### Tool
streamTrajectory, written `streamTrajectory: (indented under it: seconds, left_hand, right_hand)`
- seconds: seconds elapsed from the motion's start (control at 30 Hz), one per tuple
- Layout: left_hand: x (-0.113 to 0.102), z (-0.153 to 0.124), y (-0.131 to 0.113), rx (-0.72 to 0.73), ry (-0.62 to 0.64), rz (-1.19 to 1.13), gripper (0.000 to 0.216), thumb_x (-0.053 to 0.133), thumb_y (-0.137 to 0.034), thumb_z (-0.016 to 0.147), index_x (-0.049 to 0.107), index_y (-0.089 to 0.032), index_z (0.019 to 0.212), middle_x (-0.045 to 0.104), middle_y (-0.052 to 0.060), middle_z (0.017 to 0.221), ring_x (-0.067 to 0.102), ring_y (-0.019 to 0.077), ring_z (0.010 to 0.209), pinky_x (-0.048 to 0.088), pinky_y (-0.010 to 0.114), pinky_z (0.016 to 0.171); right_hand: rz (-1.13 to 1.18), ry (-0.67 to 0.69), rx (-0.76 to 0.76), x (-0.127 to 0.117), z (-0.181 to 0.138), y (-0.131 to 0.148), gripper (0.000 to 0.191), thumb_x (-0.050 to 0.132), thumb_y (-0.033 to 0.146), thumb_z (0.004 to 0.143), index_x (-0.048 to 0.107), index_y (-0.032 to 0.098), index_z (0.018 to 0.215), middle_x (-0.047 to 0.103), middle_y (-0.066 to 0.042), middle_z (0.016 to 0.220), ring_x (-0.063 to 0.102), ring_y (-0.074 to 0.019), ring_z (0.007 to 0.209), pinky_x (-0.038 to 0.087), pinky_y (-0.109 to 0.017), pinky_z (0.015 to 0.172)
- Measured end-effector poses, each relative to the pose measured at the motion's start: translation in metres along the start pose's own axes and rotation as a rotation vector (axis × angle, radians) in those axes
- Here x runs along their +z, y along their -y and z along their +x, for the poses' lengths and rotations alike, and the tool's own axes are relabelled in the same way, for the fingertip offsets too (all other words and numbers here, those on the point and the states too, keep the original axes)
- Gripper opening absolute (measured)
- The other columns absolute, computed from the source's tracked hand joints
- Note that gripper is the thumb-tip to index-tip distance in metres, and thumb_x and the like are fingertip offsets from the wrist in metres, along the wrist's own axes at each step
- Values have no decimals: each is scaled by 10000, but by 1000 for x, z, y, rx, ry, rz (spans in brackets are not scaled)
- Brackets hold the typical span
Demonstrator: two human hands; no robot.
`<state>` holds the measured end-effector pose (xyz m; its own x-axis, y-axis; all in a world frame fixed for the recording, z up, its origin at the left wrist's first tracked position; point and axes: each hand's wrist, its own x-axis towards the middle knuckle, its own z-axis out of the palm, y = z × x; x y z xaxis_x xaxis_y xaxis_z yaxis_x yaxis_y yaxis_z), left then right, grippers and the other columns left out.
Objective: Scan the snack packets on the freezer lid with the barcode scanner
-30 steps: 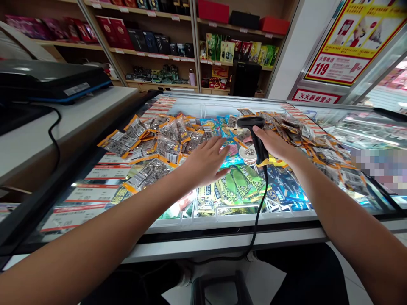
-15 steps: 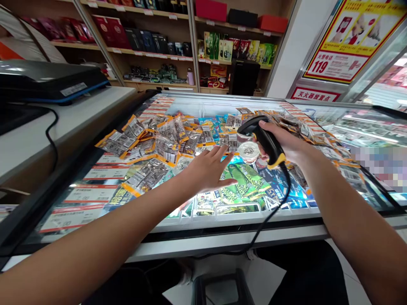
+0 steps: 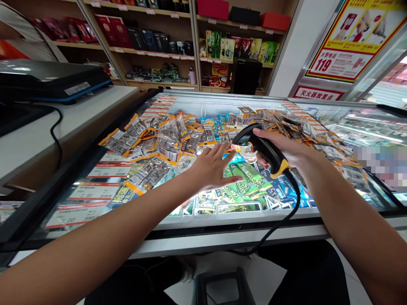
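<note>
While our right hand [image 3: 288, 148] grips the black barcode scanner [image 3: 262, 148] by its handle, with the head tipped left and downward, our left hand [image 3: 213, 169] lies flat with fingers spread wide on the freezer's glass lid [image 3: 222, 101], holding nothing. Just beyond the left fingertips lies a heap of orange-edged snack packets [image 3: 165, 140]; a few more sit under the scanner head. The scanner's cable [image 3: 286, 216] loops down below our right wrist.

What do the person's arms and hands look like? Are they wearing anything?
Both arms are bare all the way down, with no sleeves showing. The left hand and the right hand have no gloves, rings, watch or bracelet that can be seen. Fingernails look short and plain.
</note>
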<state>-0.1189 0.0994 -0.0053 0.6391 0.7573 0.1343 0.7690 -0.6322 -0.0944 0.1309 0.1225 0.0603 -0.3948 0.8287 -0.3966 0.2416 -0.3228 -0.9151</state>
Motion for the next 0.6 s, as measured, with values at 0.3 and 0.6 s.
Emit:
streamTrajectory:
  seconds: [0.3,0.6]
  left_hand:
    - [3,4,0,-34,-23,-7,1019,165,-878,911,362,-164,1612,265,237,1691,285,434,1537,305,568,1182]
    - [3,7,0,-66,-16,-17,1009,196,-882,905,275,-209,1652,279,214,1686,304,436,1525,308,559,1174]
  right_hand:
    - [-15,-16,-27,3,-4,5,612,570,808,846,668,204,864,603,-76,598,552,-204,522,473,-368,487]
    - [-23,-11,-50,0,-5,5,657,573,845,809,689,210,930,606,-75,581,553,-226,522,497,-401,509]
